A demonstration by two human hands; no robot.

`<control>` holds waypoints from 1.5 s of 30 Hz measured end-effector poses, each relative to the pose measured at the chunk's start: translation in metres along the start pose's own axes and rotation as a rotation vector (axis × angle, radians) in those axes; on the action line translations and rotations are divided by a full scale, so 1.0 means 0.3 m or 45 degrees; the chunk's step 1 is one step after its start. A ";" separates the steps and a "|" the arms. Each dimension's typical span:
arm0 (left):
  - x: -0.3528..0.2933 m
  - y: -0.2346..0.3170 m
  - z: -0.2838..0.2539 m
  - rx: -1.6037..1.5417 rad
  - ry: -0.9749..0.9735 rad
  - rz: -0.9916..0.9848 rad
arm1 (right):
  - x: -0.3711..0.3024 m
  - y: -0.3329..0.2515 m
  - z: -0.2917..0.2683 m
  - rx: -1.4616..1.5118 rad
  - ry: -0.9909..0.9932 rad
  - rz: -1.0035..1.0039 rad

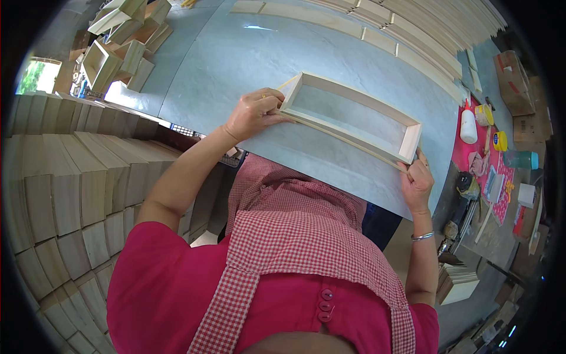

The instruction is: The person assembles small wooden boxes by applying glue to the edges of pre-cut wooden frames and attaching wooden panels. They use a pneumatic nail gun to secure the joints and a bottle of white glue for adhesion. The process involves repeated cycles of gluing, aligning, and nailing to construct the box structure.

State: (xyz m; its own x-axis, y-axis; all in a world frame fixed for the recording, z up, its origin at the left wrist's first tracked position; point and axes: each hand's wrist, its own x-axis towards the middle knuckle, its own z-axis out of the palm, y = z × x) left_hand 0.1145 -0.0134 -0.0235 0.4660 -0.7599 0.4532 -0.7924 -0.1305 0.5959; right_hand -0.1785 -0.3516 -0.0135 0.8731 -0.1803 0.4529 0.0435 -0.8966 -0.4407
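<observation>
A long, narrow rectangular frame of pale wood (359,101) rests on the grey-blue tabletop (236,65), and its open middle shows the surface beneath. My left hand (254,112) grips its left end, fingers closed around the corner. Next to those fingers, a thin yellow strip, perhaps a rubber band, runs slantwise to the far left corner. At the near right corner, my right hand (418,180) pinches the frame's end with fingers bent. Part of that grip is hidden behind the wood.
Wooden strips (312,19) lie along the table's far side. Finished-looking wooden boxes (101,66) are piled at far left; stacked boards (88,177) stand left of me. A white glue bottle (468,125), yellow tubs (499,141) and a cardboard box (514,82) sit at right.
</observation>
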 end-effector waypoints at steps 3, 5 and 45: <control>-0.003 -0.019 0.003 0.059 -0.020 0.123 | -0.014 -0.015 0.022 -0.024 0.079 0.052; 0.012 -0.004 -0.024 0.099 -0.103 0.180 | -0.014 -0.015 0.025 -0.053 0.098 0.060; 0.078 0.140 0.040 -1.065 0.027 -1.271 | 0.411 -0.426 0.523 0.050 0.325 -0.174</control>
State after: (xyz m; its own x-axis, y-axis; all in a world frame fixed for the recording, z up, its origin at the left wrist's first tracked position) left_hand 0.0876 -0.0443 0.0042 0.7200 -0.5548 -0.4170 0.3781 -0.1903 0.9060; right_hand -0.0001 -0.1958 -0.0230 0.7076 -0.1594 0.6885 0.1752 -0.9043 -0.3894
